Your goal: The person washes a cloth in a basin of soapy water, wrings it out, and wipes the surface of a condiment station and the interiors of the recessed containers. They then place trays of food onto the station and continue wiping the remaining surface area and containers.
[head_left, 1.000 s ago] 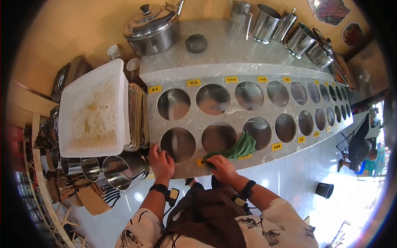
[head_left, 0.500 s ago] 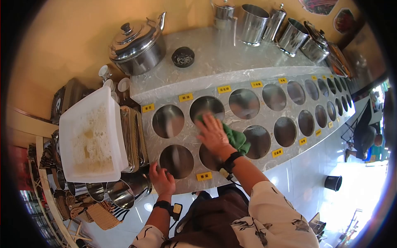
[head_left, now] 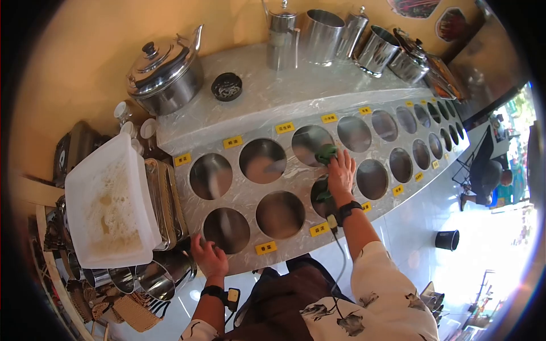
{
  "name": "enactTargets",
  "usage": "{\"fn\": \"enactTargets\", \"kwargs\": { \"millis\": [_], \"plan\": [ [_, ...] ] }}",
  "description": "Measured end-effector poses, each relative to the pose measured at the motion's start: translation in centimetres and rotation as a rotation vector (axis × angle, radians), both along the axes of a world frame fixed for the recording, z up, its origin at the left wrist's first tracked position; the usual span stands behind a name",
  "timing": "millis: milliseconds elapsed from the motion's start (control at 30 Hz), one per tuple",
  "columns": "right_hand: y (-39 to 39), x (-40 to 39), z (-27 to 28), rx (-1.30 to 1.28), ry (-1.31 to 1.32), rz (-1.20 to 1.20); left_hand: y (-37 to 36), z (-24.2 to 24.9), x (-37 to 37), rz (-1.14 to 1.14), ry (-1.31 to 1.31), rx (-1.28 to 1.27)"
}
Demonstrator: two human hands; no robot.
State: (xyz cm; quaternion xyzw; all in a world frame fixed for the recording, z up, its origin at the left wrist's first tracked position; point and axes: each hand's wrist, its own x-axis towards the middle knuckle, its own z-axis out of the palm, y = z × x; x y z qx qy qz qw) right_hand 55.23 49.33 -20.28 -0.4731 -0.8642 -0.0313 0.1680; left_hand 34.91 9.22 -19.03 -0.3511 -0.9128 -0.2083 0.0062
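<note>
My right hand (head_left: 341, 175) presses a green cloth (head_left: 326, 154) against the grey marbled counter (head_left: 278, 190), between two rows of round metal-lined holes. Part of the cloth shows above the fingers, at the rim of an upper-row hole (head_left: 311, 139). More green shows at a lower hole left of the wrist; the palm hides the rest. At the near left edge of the counter rests my left hand (head_left: 209, 258), fingers apart and a little bent, holding nothing. Just beside it is the first lower hole (head_left: 227, 230).
Yellow labels (head_left: 265, 248) line the holes. On the raised shelf stand a big kettle (head_left: 168, 77), a black ashtray-like dish (head_left: 227, 87) and several steel pots (head_left: 324, 37). A stained white tub (head_left: 111, 204) sits left, above steel containers (head_left: 162, 278). A person (head_left: 486, 182) sits far right.
My right hand and the green cloth have moved right along the counter, from the second column of holes to the third. The view has shifted; my left hand stays at the counter edge.
</note>
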Motion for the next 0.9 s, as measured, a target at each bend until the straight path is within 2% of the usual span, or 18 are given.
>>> {"fn": "enactTargets", "kwargs": {
  "millis": [67,133,267,367,433,500,533,567,600,633,667,700,733,800,867,900],
  "plan": [
    [0.6,1.6,0.2,0.037,-0.054,0.068,0.1,0.1,-0.1,-0.006,-0.010,0.009],
    [0.6,2.1,0.3,0.014,-0.023,-0.089,-0.1,0.0,0.1,-0.012,-0.016,0.005],
    [-0.5,5.4,0.3,-0.014,-0.073,-0.193,-0.4,-0.3,-0.1,-0.033,0.028,-0.002],
    [-2.6,7.7,1.2,-0.150,-0.401,-0.283,-0.1,0.0,0.0,-0.034,0.024,0.012],
    [-4.7,8.8,2.7,-0.232,-0.556,-0.253,-0.2,0.1,0.2,-0.034,0.019,0.029],
    [-7.8,11.1,4.1,-0.320,-0.589,-0.165,-0.2,0.0,0.1,-0.024,0.014,0.026],
    [-9.5,12.7,4.5,-0.377,-0.658,-0.130,-0.1,0.1,0.0,-0.026,0.015,0.039],
    [-11.2,13.9,6.4,-0.557,-0.742,-0.135,-0.1,0.0,0.0,-0.022,0.015,0.041],
    [-13.3,16.5,7.1,-0.555,-0.793,-0.081,-0.3,0.0,0.2,-0.024,0.012,0.033],
    [-14.9,21.6,5.0,-0.689,-0.881,-0.004,-0.5,0.1,0.3,-0.034,0.007,0.037],
    [-16.0,24.7,5.7,-1.026,-1.032,-0.092,-0.5,0.2,0.4,-0.024,-0.006,0.031],
    [-17.3,29.4,4.3,-1.088,-1.072,-0.089,-0.2,0.3,0.2,-0.013,-0.014,0.026],
    [-18.3,32.2,4.5,-1.122,-1.078,-0.279,0.0,0.2,0.1,-0.011,-0.006,0.034],
    [-19.4,35.3,5.0,-1.062,-0.963,-0.494,-0.3,-0.2,0.1,-0.021,0.018,0.026],
    [-19.0,38.5,2.4,-1.011,-0.776,-0.570,-0.3,0.2,0.4,-0.022,0.020,-0.004],
    [-18.5,40.1,0.6,-0.837,-0.675,-0.374,-0.1,0.4,0.4,-0.013,0.018,-0.017]
  ]
}}
